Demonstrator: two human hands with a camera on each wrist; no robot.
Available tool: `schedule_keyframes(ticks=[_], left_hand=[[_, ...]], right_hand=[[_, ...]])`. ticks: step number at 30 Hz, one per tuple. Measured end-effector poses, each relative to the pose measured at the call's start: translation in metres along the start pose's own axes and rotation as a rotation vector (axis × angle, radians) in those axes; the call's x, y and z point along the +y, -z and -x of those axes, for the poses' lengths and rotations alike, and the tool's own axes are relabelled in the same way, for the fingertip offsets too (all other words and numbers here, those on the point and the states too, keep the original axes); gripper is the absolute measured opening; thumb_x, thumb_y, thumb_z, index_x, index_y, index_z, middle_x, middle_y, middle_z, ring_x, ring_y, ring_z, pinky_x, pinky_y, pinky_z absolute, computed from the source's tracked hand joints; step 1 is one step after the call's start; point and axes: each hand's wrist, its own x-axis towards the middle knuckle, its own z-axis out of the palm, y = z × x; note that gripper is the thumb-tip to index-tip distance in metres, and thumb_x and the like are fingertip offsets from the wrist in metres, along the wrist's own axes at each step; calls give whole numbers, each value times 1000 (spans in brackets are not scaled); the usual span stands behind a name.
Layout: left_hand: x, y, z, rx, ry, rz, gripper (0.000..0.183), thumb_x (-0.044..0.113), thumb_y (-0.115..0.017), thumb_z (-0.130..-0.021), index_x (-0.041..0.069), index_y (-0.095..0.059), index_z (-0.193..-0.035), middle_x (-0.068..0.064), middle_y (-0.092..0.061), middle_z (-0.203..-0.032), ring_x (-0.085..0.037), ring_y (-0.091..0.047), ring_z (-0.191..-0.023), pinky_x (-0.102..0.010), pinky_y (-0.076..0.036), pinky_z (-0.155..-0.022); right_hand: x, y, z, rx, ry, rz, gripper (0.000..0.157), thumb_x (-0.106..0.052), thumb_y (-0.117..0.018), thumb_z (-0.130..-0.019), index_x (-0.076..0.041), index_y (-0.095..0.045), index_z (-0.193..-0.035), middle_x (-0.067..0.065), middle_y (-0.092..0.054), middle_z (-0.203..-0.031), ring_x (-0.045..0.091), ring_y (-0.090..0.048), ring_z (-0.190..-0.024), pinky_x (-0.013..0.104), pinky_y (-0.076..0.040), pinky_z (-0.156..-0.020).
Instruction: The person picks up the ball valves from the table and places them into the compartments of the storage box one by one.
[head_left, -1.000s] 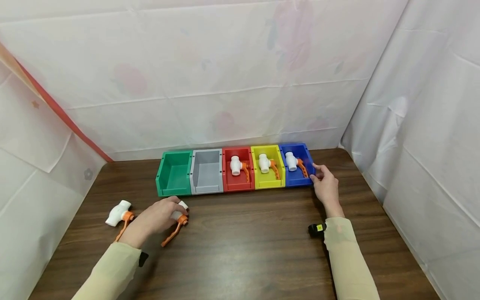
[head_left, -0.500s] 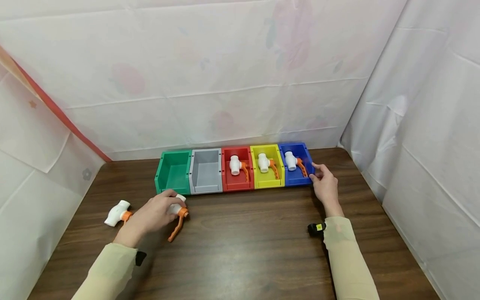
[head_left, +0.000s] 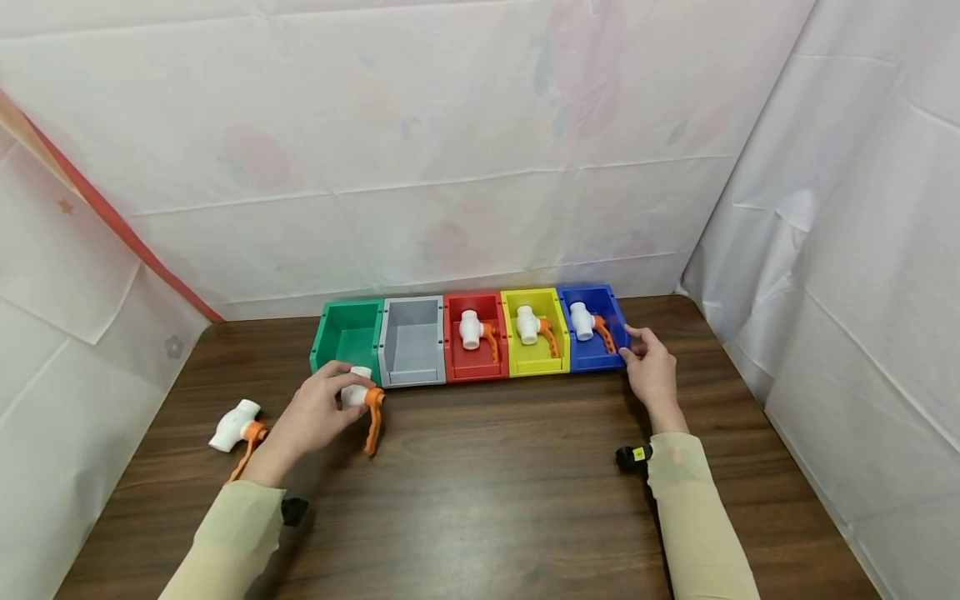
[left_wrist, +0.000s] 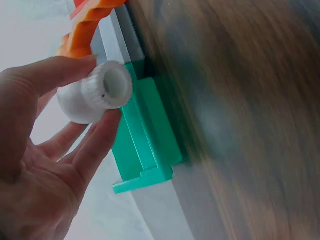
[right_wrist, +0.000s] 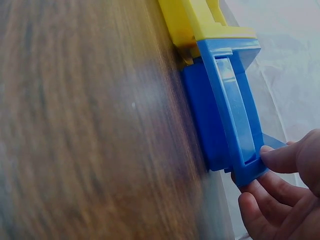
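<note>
The left hand (head_left: 317, 412) partly hides its valve (head_left: 354, 396), whose handle (left_wrist: 90, 25) the left wrist view's top edge crops.

On my feed both arms wear long, pale yellow-green cloth, the left sleeve (head_left: 225, 542) and right sleeve (head_left: 701, 525) alike, wrinkled and uneven at the wrist ends. The left hand (head_left: 318, 412) and right hand (head_left: 652, 379) are bare. I make out a small black left wrist unit (head_left: 294, 511) facing the right edge of the surface (head_left: 480, 492); the black right wrist unit (head_left: 625, 460), facing the left edge, bears a yellow label (head_left: 639, 455) with a dark mark.
</note>
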Motion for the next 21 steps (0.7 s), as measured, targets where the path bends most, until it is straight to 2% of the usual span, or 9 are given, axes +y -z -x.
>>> schedule_keyframes(ticks=[4,9,13,17,21], left_hand=[[5,-2,-5,64,36,13,28,7,-79,-83,14,-75,-111,-20,-53,-127,-24,-62,-76,-36,-54,-63],[10,-4,-13,139,86,27,28,9,-79,-84,12,-75,-112,-21,-52,-130,-31,-63,-85,-40,-54,-66],[17,-6,-21,196,95,54,28,9,-78,-85,10,-74,-112,-21,-54,-128,-34,-61,-92,-40,-52,-66],[24,-10,-31,252,87,81,28,10,-79,-85,8,-74,-112,-21,-55,-126,-38,-57,-109,-43,-52,-67],[32,-15,-42,307,111,108,28,8,-80,-84,9,-75,-111,-20,-55,-125,-37,-56,-108,-42,-53,-66]], right_hand=[[1,0,0,0,1,1,39,-10,-62,-100,-17,-59,-138,20,-68,-107,32,-63,-90,47,-52,-77],[1,-1,-1,2,8,1,39,-10,-62,-99,-17,-59,-137,20,-68,-106,32,-62,-88,46,-52,-77],[2,-1,-1,3,15,2,39,-9,-62,-99,-17,-59,-138,20,-68,-105,32,-61,-87,46,-51,-76],[2,-1,-1,3,12,0,39,-9,-62,-99,-17,-59,-138,20,-68,-105,32,-61,-87,44,-51,-75],[1,0,-1,1,11,-1,39,-9,-62,-99,-17,-59,-138,20,-68,-105,32,-61,-87,44,-50,-74]])
